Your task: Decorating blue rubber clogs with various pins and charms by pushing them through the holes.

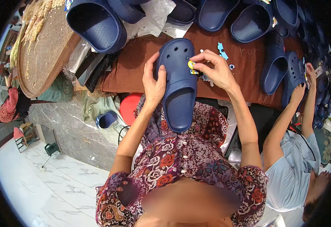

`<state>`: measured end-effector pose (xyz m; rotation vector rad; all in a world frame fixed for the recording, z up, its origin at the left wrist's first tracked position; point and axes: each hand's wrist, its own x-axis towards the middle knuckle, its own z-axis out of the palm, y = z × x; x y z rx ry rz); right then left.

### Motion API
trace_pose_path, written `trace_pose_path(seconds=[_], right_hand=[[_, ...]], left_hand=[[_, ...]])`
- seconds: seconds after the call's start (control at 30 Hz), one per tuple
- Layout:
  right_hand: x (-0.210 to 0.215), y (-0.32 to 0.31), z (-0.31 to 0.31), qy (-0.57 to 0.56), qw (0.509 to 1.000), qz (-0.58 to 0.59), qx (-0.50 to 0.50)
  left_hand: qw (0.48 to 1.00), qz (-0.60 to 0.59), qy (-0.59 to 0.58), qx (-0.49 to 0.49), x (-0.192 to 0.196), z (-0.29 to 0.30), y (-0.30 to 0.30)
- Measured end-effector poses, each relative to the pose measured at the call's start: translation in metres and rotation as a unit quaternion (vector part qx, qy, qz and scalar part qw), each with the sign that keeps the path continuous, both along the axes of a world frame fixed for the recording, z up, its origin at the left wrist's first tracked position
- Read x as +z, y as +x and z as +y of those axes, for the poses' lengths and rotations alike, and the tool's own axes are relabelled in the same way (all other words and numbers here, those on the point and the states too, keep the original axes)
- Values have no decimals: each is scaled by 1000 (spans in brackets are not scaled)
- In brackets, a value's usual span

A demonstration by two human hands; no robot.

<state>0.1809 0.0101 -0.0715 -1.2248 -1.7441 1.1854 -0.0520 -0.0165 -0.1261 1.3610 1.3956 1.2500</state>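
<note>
A navy blue clog (180, 108) with round holes in its toe is held up in front of me, toe pointing away. My left hand (154, 79) grips its left side, thumb on top and fingers along the edge. Between the thumb and fingertips of my right hand (214, 70) is a small yellow, white and blue shoe charm (191, 65). It sits at the right side of the toe, by the holes; whether its stem is in a hole I cannot tell. More loose charms, partly hidden by my right hand, lie on the brown cloth beyond it.
The brown cloth (135, 56) covers the table. Several navy clogs stand along its far side, one large clog (95, 26) at far left. A light blue charm (222, 51) lies right of centre. A round woven tray (46, 49) is at left. A co-worker's hands (297, 92) handle another clog at right.
</note>
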Motion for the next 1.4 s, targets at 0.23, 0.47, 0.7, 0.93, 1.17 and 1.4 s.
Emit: trace_pose_path(seconds=[0.23, 0.47, 0.7, 0.93, 1.17, 1.4], right_hand=[[2, -12, -14, -13, 998, 9, -55], [-8, -19, -30, -38, 988, 96, -116], [-5, -10, -34, 18, 993, 11, -119], [-11, 37, -45, 63, 944, -187, -265], [-28, 60, -49, 111, 907, -287, -288], [-34, 53, -5, 149, 901, -301, -275]], left_hand=[[1000, 1, -2, -2, -2, -1, -2], [1000, -4, 1, -10, -2, 1, -3], [999, 29, -2, -27, 6, 0, -3], [999, 2, -25, -24, 8, 1, -11], [998, -23, -47, -20, 12, 2, -9], [999, 43, 23, -16, 20, 4, -5]])
